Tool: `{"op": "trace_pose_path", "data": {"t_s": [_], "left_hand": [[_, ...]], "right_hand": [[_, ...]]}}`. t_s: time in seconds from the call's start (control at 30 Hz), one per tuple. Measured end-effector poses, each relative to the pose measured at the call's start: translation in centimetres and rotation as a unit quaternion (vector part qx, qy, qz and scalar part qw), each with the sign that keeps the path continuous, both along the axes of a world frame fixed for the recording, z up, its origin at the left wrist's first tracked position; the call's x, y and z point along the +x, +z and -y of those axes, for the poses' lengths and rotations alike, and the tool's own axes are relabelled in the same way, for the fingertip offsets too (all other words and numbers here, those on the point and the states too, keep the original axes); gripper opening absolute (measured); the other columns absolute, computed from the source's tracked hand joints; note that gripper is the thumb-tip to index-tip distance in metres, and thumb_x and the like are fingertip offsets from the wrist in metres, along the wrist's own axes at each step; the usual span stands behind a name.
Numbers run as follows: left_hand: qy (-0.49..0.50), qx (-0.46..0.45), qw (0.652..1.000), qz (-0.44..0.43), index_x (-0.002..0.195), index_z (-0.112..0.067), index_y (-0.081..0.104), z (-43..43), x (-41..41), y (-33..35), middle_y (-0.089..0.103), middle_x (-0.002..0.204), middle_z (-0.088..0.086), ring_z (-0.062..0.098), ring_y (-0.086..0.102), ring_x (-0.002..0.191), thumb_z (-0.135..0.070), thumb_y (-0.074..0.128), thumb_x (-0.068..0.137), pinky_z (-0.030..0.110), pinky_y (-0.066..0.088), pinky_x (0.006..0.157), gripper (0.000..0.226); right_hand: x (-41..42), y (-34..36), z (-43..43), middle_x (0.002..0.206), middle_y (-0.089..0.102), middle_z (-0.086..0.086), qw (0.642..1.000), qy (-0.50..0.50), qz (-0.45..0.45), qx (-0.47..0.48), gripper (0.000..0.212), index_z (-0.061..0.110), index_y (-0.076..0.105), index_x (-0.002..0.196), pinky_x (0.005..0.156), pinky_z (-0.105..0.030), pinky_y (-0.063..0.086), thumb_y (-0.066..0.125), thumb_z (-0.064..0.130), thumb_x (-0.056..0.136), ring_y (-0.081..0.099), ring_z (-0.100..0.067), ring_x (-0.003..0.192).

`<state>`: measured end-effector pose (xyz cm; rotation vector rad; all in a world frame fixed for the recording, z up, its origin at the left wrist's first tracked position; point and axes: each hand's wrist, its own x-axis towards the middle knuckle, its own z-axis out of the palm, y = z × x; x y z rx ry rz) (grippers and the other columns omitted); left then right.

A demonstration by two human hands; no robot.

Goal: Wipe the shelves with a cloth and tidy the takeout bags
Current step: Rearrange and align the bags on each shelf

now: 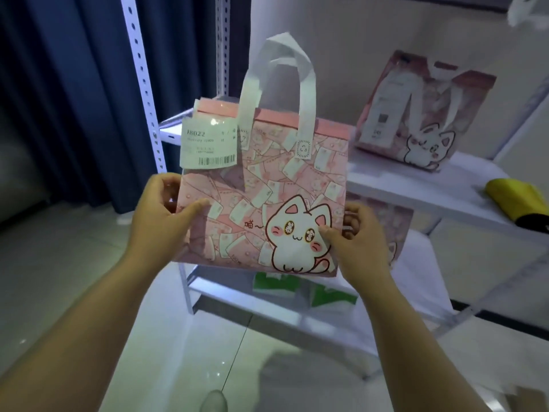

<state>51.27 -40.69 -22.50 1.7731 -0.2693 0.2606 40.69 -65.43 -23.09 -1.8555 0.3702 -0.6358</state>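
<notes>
Left grip (pixel 166 215) pinches the pink cat bag (pixel 261 188) at its 9 o'clock edge, right grip (pixel 356 242) pinches at 4, bag held clear in front of the shelf (pixel 401 182), so best carry it level and land it upright beside the twin bag (pixel 416 120) at 1 o'clock.

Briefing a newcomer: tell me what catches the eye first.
A pink cat-print bag fills the centre, gripped at its sides by the left hand and right hand, a receipt at its upper left. Behind, a second cat bag stands on the white shelf, a yellow item lying further right.
</notes>
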Motion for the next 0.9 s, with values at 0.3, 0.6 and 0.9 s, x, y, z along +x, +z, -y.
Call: {"op": "trace_pose_path", "data": {"t_s": [0.3,0.6,0.9], "left_hand": [[0.013,0.064,0.986,-0.155,0.084,-0.032,0.046,-0.3,-2.0,-11.4,0.063,0.090,-0.010,0.010,0.063,0.077,-0.016,0.076,0.073,0.015,0.045,0.046,0.036],[0.055,0.116,0.966,-0.225,0.080,-0.029,0.041,-1.7,2.2,-28.1,0.063,0.090,-0.005,0.013,0.061,0.075,-0.014,0.073,0.071,0.021,0.042,0.050,0.037],[0.100,0.138,0.959,-0.228,0.079,-0.026,0.036,-3.1,8.4,-44.9,0.063,0.090,-0.004,0.017,0.061,0.075,-0.012,0.072,0.076,0.025,0.041,0.052,0.039]], "right_hand": [[-1.4,-9.9,0.1,0.087,0.059,0.016,0.989,-0.010,-0.149,0.007,0.035,0.031,0.044,0.091,0.055,-0.022,0.047,0.069,0.009,0.080,0.060,-0.003,0.076],[4.3,-27.4,-1.3,0.088,0.060,0.015,0.977,-0.007,-0.214,-0.005,0.031,0.033,0.046,0.090,0.060,-0.021,0.048,0.069,0.014,0.080,0.058,0.001,0.078],[12.0,-43.8,-2.4,0.088,0.059,0.018,0.972,0.055,-0.227,0.003,0.029,0.040,0.045,0.084,0.046,-0.014,0.047,0.065,0.019,0.085,0.060,0.001,0.074]]}}
